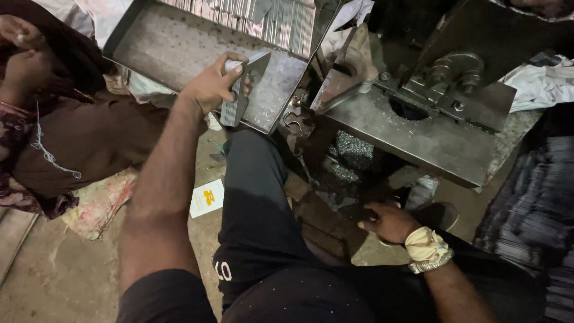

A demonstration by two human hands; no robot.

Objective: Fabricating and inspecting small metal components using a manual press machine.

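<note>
Two hands are working apart from each other: the left hand (pixel 213 85) is clamping its fingers around a small stack of thin grey metal plates (pixel 236 101), gripping the stack edge-on and holding it over the near corner of the metal tray (pixel 173 45), while the right hand (pixel 388 222), with a pale cloth wrap at its wrist, is resting low beside the person's knee, below the press, its fingers curled loosely; whether anything is lying under them is hard to tell. Lifting the stack well probably means keeping the thumb and fingers pressing squarely on both flat faces so the plates are staying aligned and none is sliding out of the bundle, and keeping the edges away from the palm. The tray is sitting tilted just left of the steel press (pixel 418 128), and it is holding a long row of similar plates (pixel 263 18) standing on edge along its far side, with bright metal filings scattered over its bare floor. More filings are lying heaped in the dark gap under the press bed. A large pile of dark stacked strips (pixel 535 209) is lying to the right of the press. Another person's hands (pixel 24 57) are showing far left of the tray, above brown cloth.
</note>
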